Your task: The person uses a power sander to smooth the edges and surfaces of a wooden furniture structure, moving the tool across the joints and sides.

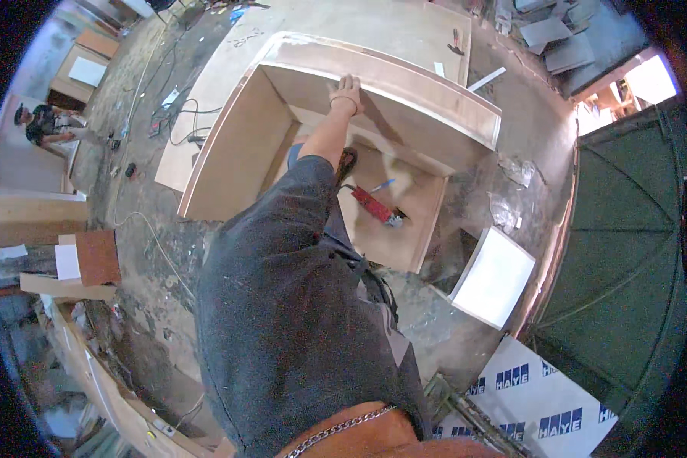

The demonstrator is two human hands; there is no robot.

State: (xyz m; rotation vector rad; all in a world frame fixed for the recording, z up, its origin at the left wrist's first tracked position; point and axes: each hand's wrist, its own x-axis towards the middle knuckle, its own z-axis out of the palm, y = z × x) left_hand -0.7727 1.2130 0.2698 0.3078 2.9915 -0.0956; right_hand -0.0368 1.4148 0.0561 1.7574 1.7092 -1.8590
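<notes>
This is looking like a carpentry workshop, rough and in active use. A large unfinished plywood cabinet carcass (343,145) is lying open on a dusty concrete floor (153,252), with a red power tool (375,206) resting inside it. Flat plywood sheets (374,30) are lying beyond it, and black cables (177,122) are trailing across the floor. Offcuts and boards (84,263) are piling up at the left edge, a white panel (495,276) is sitting on the floor at the right, and another person (46,126) is working among boxes in the distance.
</notes>
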